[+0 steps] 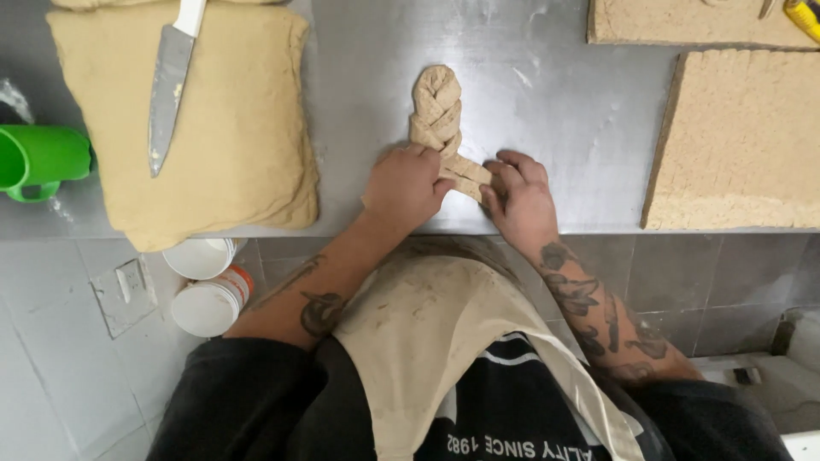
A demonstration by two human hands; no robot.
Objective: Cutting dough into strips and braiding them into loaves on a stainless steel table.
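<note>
Pinching the braided dough (pixel 442 128) at its near end, your left hand (pixel 405 186) and right hand (pixel 518 198) clamp its loose strands, right of the knife-topped dough slab (pixel 243 128).

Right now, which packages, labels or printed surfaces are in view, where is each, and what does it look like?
Two round tubs: below the steel counter edge at left, lying on their sides, white lids, one with an orange band.
Printed shirt lettering: bottom centre, white on black, under the beige apron.
Wall plate: grey square on the tiles, lower left.
No screens or signs.
</note>
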